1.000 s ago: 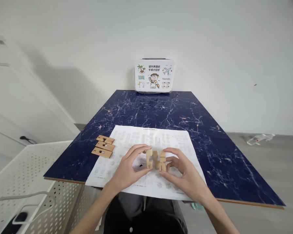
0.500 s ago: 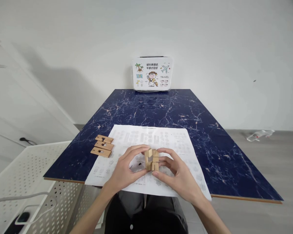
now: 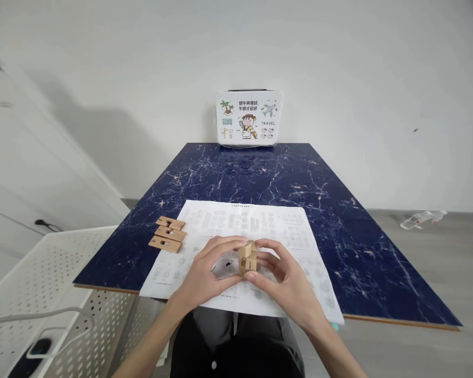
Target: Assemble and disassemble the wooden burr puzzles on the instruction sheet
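A small wooden block puzzle [image 3: 247,258] of interlocked pieces is held over the printed sheet, near the table's front edge. My left hand [image 3: 215,265] pinches it from the left, thumb below and fingertips above. From the right, my right hand [image 3: 281,270] grips it with the thumb at its lower front and the fingers behind. Three flat wooden pieces with cut-out slots [image 3: 167,233] lie side by side to the left, partly on the sheet's edge. The puzzle's far side is hidden by the fingers.
The white instruction sheet [image 3: 248,215] is spread over the front of the blue marbled table [image 3: 268,173]. A white printed case [image 3: 248,118] stands at the back against the wall. A white perforated cart [image 3: 63,257] with a cable stands left; a clear plastic bottle [image 3: 421,219] lies on the floor.
Both hands have turned the wooden puzzle slightly, so a different face shows and its gap looks narrower. The flat wooden pieces have not moved on the table.
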{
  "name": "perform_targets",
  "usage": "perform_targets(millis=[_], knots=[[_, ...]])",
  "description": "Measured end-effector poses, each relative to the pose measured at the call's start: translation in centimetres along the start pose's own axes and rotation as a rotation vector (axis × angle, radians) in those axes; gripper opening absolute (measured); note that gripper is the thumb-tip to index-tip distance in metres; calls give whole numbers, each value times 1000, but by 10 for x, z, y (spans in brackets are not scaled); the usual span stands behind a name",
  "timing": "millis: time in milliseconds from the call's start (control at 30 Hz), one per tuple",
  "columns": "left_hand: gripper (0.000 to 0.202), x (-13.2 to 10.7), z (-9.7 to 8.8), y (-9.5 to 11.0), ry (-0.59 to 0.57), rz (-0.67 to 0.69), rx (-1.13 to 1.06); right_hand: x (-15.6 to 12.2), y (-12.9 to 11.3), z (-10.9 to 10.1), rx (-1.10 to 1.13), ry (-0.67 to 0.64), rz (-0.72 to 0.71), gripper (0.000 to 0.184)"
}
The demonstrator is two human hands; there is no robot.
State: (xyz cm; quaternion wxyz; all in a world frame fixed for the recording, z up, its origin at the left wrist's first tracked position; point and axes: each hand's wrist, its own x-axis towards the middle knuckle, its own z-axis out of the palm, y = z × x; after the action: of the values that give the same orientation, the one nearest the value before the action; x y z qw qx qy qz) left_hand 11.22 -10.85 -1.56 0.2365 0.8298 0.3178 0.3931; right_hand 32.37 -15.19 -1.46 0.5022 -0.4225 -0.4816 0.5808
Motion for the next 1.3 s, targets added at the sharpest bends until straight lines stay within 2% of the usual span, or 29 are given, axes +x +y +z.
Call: perform_targets(millis=[200,367,433,567,700,800,900,967,1033,1100,1200,1300], knots=[[59,-2,0,0,-16,3,-6,-1,8,7,60,16,47,67],[62,-2,-1,2,-8,-24,27,-1,6,3,-21,44,-15,64],[63,-2,-2,3,22,-54,49,-3,7,-8,-170,76,-89,60],[64,-1,-4,5,47,-106,63,-9,17,-39,-666,182,-240,53],[67,0,-1,11,56,-159,59,-14,27,-57,-880,101,-302,52],[69,1,4,18,9,-172,52,-18,16,-55,-848,96,-308,54],[69,6,11,30,-43,-157,45,-25,-2,-46,-689,68,-232,41],[68,11,18,39,-60,-119,52,-29,-12,-38,-579,-3,-176,36],[66,18,24,46,-77,-64,66,-31,-17,-32,-502,-49,-133,29],[66,25,29,49,-113,-46,77,-32,-19,-30,-458,-34,-104,28],[83,35,30,43,-208,-98,121,-31,-15,-40,-431,51,-100,32],[104,44,26,26,-350,-103,174,-30,-9,-59,-422,120,-114,30]])
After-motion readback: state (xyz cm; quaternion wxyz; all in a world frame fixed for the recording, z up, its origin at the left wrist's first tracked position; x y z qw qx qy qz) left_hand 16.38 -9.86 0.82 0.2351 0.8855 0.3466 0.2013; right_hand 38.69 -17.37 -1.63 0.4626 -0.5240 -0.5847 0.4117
